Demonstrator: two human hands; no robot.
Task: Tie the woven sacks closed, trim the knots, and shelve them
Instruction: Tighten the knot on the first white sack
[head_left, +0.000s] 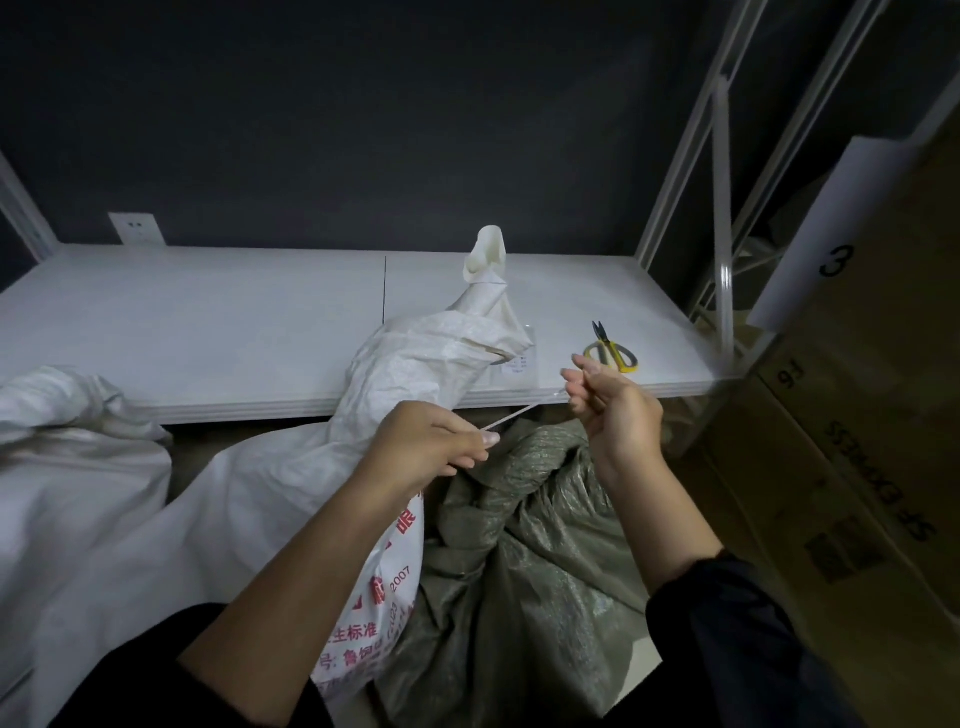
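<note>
A white woven sack (291, 483) with red print leans against the shelf edge, its twisted neck (485, 275) lying up on the white shelf board (208, 322). My left hand (431, 447) and my right hand (610, 410) each pinch one end of a thin white tie (519, 412), stretched taut between them in front of the shelf edge. A grey-green woven sack (540, 540) lies crumpled below my hands. Small yellow-handled scissors (610, 348) lie on the shelf just beyond my right hand.
Another white sack (67, 452) sits at the left. Stacked cardboard boxes (857, 441) fill the right side. White metal shelf uprights (722, 218) rise at the right, and a wall socket (136, 227) sits on the dark back wall.
</note>
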